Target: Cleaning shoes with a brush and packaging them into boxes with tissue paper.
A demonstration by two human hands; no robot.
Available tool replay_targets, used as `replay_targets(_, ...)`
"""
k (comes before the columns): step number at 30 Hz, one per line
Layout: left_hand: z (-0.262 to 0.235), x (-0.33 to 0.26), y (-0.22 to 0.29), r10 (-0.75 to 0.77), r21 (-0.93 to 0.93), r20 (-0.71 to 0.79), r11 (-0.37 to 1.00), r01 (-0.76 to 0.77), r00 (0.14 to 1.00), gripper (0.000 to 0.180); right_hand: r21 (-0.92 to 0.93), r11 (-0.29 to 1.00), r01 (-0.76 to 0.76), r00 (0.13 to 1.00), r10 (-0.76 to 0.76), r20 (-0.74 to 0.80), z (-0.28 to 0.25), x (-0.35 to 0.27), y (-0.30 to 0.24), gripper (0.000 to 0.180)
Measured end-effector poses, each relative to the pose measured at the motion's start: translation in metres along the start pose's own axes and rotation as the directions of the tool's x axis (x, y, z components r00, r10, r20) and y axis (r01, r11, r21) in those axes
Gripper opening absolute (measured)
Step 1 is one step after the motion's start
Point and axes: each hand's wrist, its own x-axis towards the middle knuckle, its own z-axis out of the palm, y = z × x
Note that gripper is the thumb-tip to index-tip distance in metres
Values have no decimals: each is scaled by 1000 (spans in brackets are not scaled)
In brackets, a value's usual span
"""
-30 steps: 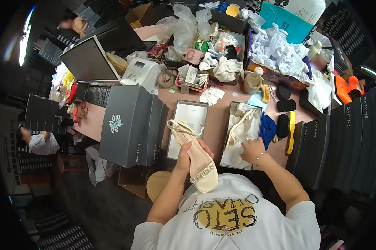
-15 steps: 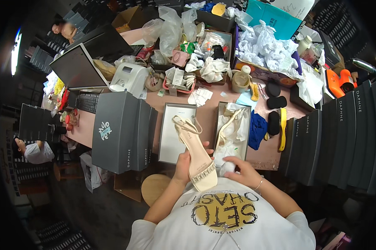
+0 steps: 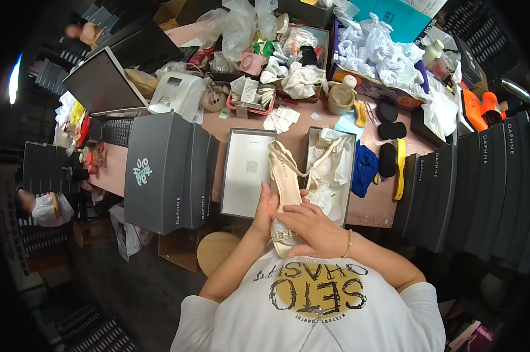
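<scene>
Gripping one cream sandal [image 3: 283, 185], our left hand [image 3: 267, 211] closes along its side, thumb up against the edge and fingertips showing past the far side. Our right hand [image 3: 315, 229] lies over the front of the same sandal, fingers spread across the insole and the jewelled strap; we cannot tell whether anything is tucked under that palm. We hold the sandal at the near edge of the worktop [image 3: 370, 216], toe toward our shirt [image 3: 312, 305], the heel end with its ankle strap pointing to the far edge, in view between two open box parts.

On the left of that pair lies a shallow box half [image 3: 241, 188], white inside; on the right, at the near edge, an open shoebox [image 3: 348, 193] holds a second cream sandal [image 3: 320, 167] among white paper. Just beside it, toward the right end, we have a blue cloth [image 3: 366, 170], black oval pads [image 3: 387, 160] and a long yellow tool [image 3: 400, 170]. Dark grey shoeboxes [image 3: 429, 199] stand upright at the near right corner, and a grey box stack [image 3: 153, 170] stands left of the shallow half. Toward the far edge sit a red basket [image 3: 250, 111] of packets and a purple carton [image 3: 370, 89] heaped with crumpled paper.
</scene>
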Motion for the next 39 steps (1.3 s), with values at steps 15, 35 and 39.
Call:
replay_targets(15,2,-13,-7,-52,36,-113,998,57,992,64,-209,971,112,994,-108,31,20,15,7,53)
replay_targets(35,-21,-12,58,326,578,131,742,-339,936,54,995,94,12,868,493,-57,-10,115,60,24)
replay_targets(39,-59,-6,62,370,666,-57,706,-241,927,48,848,530,-5,836,467,-287,-8,129,57,23)
